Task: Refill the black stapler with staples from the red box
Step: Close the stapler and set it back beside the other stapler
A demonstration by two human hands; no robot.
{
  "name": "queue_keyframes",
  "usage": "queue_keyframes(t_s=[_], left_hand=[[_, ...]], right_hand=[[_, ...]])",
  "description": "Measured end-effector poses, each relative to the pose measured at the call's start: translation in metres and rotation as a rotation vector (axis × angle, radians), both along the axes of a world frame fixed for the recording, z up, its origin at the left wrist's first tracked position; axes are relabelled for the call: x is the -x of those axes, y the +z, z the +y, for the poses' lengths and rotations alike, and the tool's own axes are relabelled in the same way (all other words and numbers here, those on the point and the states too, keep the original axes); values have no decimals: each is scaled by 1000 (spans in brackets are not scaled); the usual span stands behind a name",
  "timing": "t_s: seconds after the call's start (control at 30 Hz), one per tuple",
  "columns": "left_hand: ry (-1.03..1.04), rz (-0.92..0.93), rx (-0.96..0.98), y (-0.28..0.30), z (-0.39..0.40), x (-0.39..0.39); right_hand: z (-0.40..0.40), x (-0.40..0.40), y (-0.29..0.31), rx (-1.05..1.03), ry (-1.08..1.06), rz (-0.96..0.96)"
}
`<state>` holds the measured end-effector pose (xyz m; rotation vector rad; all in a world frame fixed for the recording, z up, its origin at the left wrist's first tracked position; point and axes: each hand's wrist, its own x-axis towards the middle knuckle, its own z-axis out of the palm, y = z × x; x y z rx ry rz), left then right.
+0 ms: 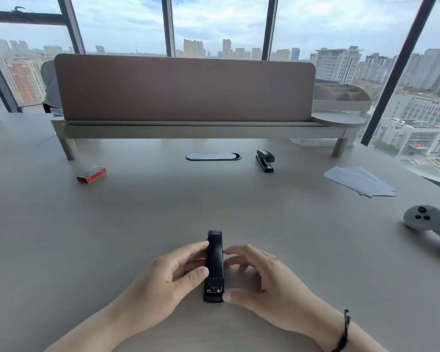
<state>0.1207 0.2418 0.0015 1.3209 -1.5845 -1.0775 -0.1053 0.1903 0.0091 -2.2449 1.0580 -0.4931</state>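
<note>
Black stapler [214, 266] lies flat on the surface [315, 250], near edge, centred in front of the person. Long axis runs straight away from the viewer; the end with the metal hinge piece points back toward the person, the other end points at the far divider.

Left hand [168, 278]: grip pinches the stapler's left flank — thumb low on the body, fingertips higher along the same side. Right hand [259, 278]: fingers spread and curled beside the right flank, thumb touching the near end; it steadies the stapler but does not look closed round it. The top arm appears shut, so my reading is that the opening step has not yet begun.

Red box [91, 174] sits well apart, far left on the surface, apparently closed. A second stapler [265, 160] stands far right of centre, below the shelf.

Risks, judged from here:
- Lifting the lid with only side pressure could let the base skid on the smooth surface.
- The spring pusher may snap back onto a fingertip once the magazine is exposed.
- The box is out of easy reach — one hand must let go, leaving the stapler free to close.
- A staple strip could break if pinched hard.
</note>
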Motion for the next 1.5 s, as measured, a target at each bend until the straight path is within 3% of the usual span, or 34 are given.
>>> queue_keyframes(t_s=[0.3, 0.47, 0.6, 0.97, 1.5], left_hand=[[27, -61, 19, -1, -8, 5], [-6, -205, 63, -1, -30, 19], [-1, -455, 212, -6, -62, 33], [77, -376, 215, -11, -188, 72], [258, -575, 114, -17, -354, 76]], right_hand=[[-9, 1, -10, 107, -19, 56], [-30, 15, -8, 100, -60, 58], [-57, 25, -10, 113, -88, 50], [-166, 50, -13, 87, -251, 40], [-310, 10, -21, 118, -653, -109]])
